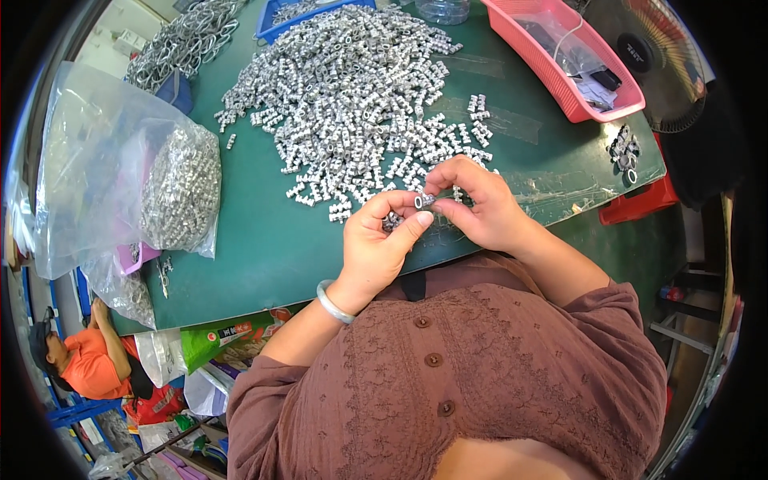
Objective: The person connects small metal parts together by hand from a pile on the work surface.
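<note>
Between both hands, just over the near edge of the green table (248, 276), I hold a small silvery metal fitting with a ring-shaped end (422, 202). My left hand (380, 236) pinches it between thumb and fingers. From the other side, the thumb and forefinger of my right hand (476, 204) close on it too. More of these small metal pieces show by my left palm, partly hidden by the fingers. Beyond my hands spreads a large heap of short ribbed metal fittings (352, 88), with a few strays at its near edge.
A clear plastic bag of metal pieces (182, 188) stands at the left. Behind the heap are a blue tray (268, 30) and a pile of metal links (180, 48). At the right sit a pink basket (552, 68) and a fan (660, 56). A person in orange (96, 364) is at lower left.
</note>
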The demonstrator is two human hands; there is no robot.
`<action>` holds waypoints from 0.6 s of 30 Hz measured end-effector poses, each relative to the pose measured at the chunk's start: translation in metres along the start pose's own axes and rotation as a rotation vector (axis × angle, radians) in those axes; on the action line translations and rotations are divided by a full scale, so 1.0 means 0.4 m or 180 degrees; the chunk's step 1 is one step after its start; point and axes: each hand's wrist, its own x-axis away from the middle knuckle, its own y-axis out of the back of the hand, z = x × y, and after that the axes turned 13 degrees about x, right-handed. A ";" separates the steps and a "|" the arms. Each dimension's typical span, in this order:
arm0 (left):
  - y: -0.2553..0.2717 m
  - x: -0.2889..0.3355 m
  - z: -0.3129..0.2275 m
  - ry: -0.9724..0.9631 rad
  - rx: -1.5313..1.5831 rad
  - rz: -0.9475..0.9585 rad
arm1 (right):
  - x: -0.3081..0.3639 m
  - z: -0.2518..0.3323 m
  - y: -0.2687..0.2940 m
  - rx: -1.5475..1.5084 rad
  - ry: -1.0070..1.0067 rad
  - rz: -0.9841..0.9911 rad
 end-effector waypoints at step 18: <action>0.066 -0.021 0.010 0.1677 0.3280 0.0284 | -0.014 -0.009 0.006 0.2520 0.0532 0.0270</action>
